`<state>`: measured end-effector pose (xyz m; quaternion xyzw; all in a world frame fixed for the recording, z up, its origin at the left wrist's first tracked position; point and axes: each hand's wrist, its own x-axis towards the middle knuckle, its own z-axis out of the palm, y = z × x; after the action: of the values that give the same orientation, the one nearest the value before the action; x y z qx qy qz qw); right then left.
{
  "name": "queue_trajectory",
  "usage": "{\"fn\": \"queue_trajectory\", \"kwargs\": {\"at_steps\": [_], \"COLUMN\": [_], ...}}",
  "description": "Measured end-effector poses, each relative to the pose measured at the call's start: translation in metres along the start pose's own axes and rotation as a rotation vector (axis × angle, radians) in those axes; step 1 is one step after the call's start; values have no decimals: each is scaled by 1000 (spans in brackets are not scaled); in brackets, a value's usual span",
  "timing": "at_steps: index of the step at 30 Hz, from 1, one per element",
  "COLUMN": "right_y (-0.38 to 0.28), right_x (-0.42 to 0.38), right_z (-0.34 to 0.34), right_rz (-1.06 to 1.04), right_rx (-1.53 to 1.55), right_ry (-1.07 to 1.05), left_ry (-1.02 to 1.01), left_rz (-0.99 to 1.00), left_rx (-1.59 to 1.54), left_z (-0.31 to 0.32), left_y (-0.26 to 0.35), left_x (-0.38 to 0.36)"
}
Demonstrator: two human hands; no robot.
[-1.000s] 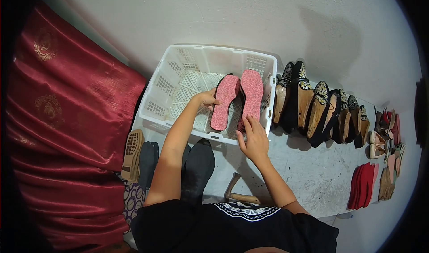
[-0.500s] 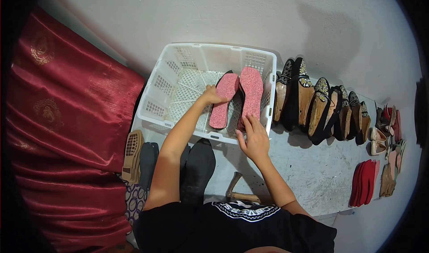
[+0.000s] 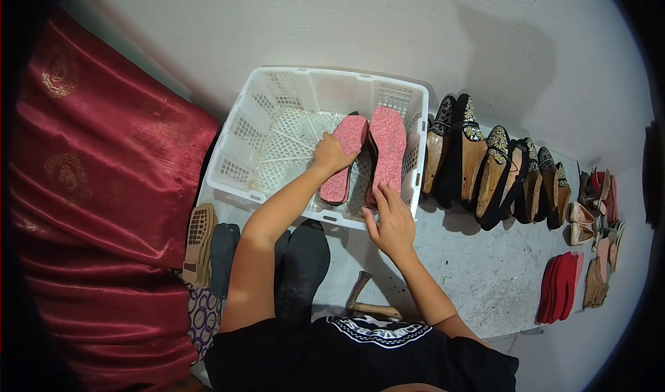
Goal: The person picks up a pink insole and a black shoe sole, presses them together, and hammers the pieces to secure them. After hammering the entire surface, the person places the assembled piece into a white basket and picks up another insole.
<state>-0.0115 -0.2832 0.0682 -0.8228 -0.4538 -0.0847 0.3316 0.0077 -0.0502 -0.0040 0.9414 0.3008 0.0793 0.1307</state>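
Note:
A white plastic basket (image 3: 332, 216) holds two stacks of pink speckled soles with dark edges. My left hand (image 3: 332, 154) lies over the left pink stack (image 3: 352, 133), its fingers wrapped round the sides. Against the basket's right wall stands the right pink stack (image 3: 388, 142). My right hand (image 3: 393, 224) rests on the lower end of that stack, fingers stretched out and thumb apart.
A hammer (image 3: 370, 307) lies near my body. Black soles (image 3: 303, 267) and tan soles (image 3: 199, 243) are left of it. Embroidered shoes on wooden lasts (image 3: 495, 177) line the wall; red soles (image 3: 560, 288) lie farther right. A red cloth (image 3: 104, 219) hangs left.
My left hand has come farther over the left pink stack, which sits slightly lower. My right hand remains at the right stack's lower end. The view has shifted slightly.

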Motion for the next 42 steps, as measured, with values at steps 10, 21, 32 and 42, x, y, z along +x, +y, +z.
{"fn": "queue_trajectory", "kwargs": {"at_steps": [10,21,32,42], "right_y": [0,1,18,17], "right_x": [0,-2,-82,-231], "right_z": [0,1,-45,-82], "right_rz": [8,-16,-49,320], "right_rx": [5,42,188,-155], "right_ry": [8,116,336,99], "left_ry": [-21,-106,346,230], "left_rz": [-60,-142,255,290], "left_rx": [-17,8,-239,-381], "left_z": [2,-42,-112,-37], "left_y": [2,19,107,151], "left_x": [-1,5,-142,-330]}}
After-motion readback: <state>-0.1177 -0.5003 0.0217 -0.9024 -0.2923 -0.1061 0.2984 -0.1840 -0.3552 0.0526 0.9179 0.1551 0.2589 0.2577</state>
